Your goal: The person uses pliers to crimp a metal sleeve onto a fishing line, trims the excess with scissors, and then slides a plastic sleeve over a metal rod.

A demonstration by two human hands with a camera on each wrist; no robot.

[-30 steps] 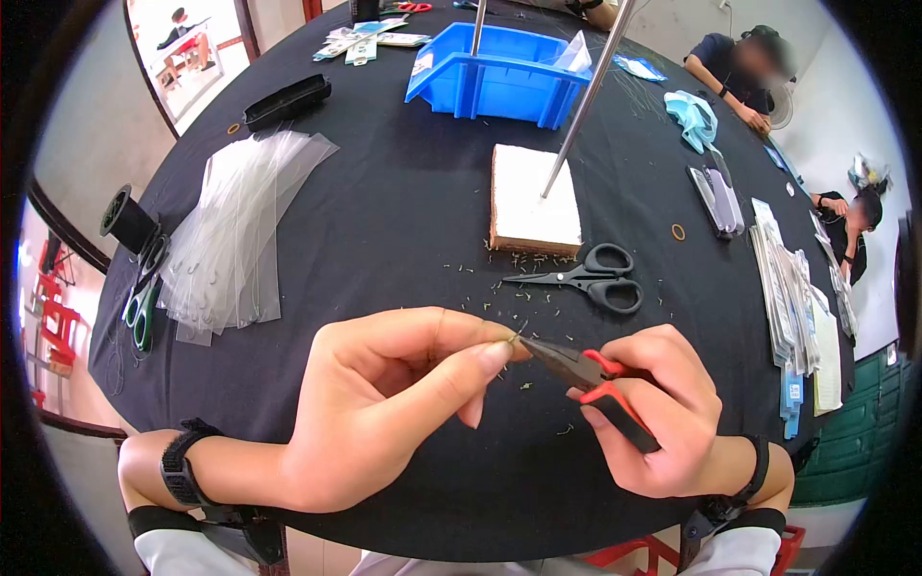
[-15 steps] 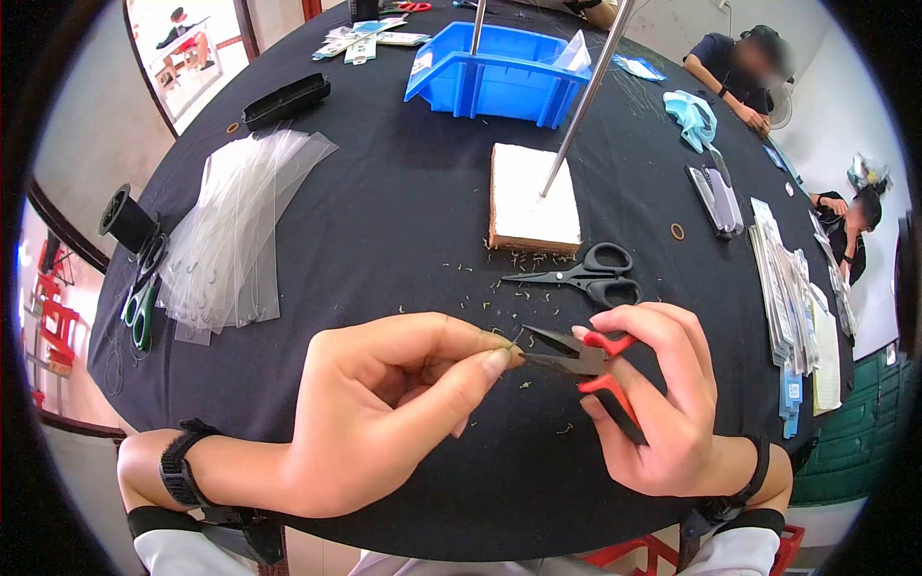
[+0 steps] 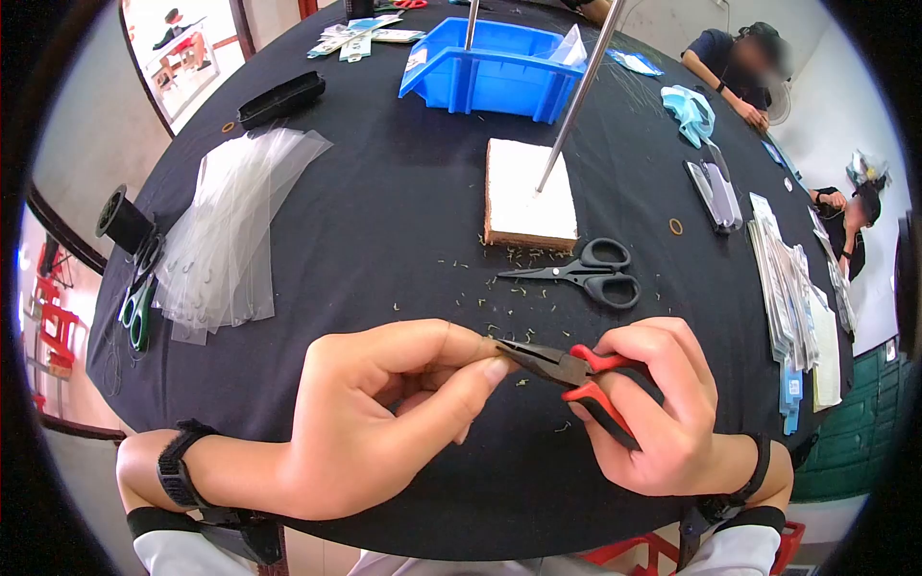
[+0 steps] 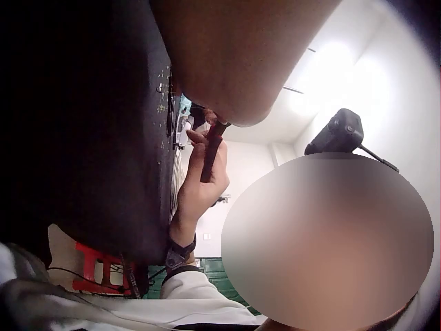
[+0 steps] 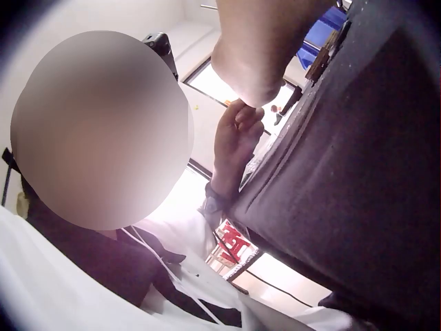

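My left hand [image 3: 379, 413] pinches a fine greenish strand between thumb and forefinger; most of it is hidden by the fingertips. In my right hand [image 3: 663, 408] are needle-nose pliers [image 3: 552, 365] with red and black handles. Their narrow tips reach the left fingertips, right at the pinch. Past the hands lie black-handled scissors [image 3: 588, 275], amid small greenish clippings [image 3: 528, 336]. The left wrist view shows the right hand [image 4: 203, 165] around the pliers' handle, and the right wrist view shows the left hand [image 5: 238, 138] with curled fingers.
A white-topped block [image 3: 528, 187] with a metal rod stands ahead, before a blue bin [image 3: 499, 86]. Clear plastic sleeves [image 3: 235, 230] with hooks, a black spool [image 3: 123, 219] and green-handled scissors [image 3: 137, 312] lie left. A stapler [image 3: 713, 197] and packets [image 3: 780, 288] lie right. Two people sit beyond.
The pliers' jaws opened and drew slightly off the left fingertips half a second ago; now they are back at the pinch, with the jaws closer together. The left hand keeps its pinch.
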